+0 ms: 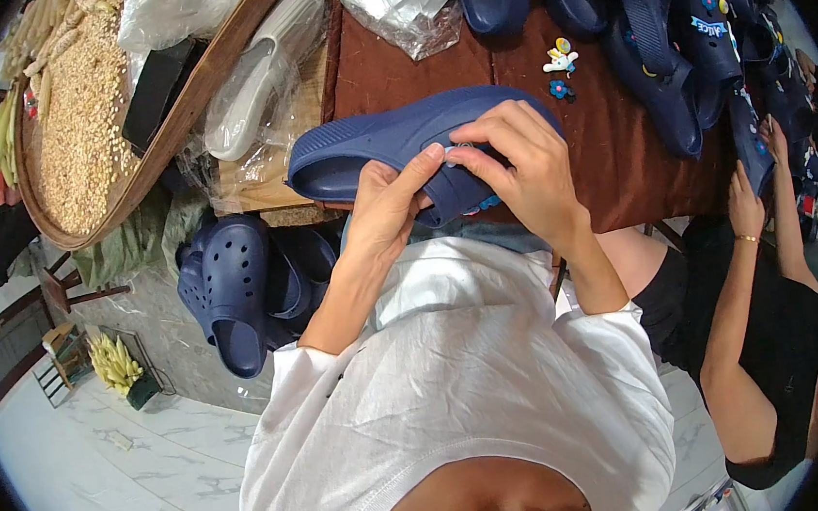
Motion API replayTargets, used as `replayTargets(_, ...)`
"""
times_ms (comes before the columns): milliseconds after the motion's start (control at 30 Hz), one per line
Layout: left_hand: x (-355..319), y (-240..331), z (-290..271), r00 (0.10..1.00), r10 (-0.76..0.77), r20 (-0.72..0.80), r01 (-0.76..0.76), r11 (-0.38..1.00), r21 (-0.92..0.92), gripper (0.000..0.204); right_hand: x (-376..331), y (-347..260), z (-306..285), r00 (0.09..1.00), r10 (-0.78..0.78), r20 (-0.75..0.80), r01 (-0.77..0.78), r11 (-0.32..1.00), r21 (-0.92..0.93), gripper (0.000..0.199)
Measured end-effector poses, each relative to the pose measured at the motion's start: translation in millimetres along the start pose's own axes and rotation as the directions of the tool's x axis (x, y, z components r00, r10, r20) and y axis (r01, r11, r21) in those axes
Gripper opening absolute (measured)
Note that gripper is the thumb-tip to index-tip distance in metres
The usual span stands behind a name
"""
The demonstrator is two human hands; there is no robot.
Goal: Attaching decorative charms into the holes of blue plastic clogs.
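Navy foam clog point(390, 145), smooth and rounded, held sole-up over the brown table point(614, 155) edge; left hand point(390, 204) grips its strap side; right hand point(518, 163) pinches there too; two small charms point(560, 72) on the table.

clog point(370, 147): matt navy foam-plastic | table point(614, 155): brown cloth | basket point(144, 172): woven

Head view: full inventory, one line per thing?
held clog: one, navy, in both hands over the table edge
clog pile: several, navy, far right of the table
clogs below: a few, navy, stacked low on the left
charms: two, multicoloured, on the brown table
bagged slipper: one, white, upper middle
basket: one, brown, holds grain, upper left
co-worker's hand: one, right edge
left hand: fingers under the clog
right hand: pinching its top
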State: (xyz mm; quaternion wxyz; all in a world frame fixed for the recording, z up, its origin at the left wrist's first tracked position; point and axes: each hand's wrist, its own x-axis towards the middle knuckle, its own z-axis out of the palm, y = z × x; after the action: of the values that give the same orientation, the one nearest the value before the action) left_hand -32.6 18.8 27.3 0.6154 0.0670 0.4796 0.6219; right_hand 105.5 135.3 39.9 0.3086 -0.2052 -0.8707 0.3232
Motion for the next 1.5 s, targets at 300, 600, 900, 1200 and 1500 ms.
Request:
replayTargets(300, 7, -10, -14, 1.000, -0.029, 0.010, 0.029, 1.000, 0.006, 0.020, -13, -6, 5, 0.995, -0.015, -0.101, 0.002, 0.992, -0.125, 0.017)
replayTargets(600, 3, -8, -5, 1.000, -0.008, -0.020, 0.009, 0.998, 0.060, 0.024, -21, -7, 2, 1.000, 0.005, -0.031, -0.008, 0.995, -0.101, 0.020)
replayTargets(900, 2, -12, 8, 0.993, 0.086, -0.084, -0.088, 0.996, -0.012, 0.031, -48, -10, 2, 0.971, 0.022, -0.237, -0.040, 0.997, -0.071, 0.021)
replayTargets(1200, 15, -9, 11, 0.986, 0.124, -0.112, -0.116, 0.991, 0.072, 0.034, -58, -3, 6, 0.956, 0.095, -0.279, -0.119, 0.990, -0.070, 0.021)
replayTargets(1500, 18, -3, -11, 0.987, -0.154, -0.050, 0.153, 0.988, -0.016, 0.036, -60, -5, 9, 0.968, 0.139, -0.208, -0.162, 0.982, -0.097, 0.022)
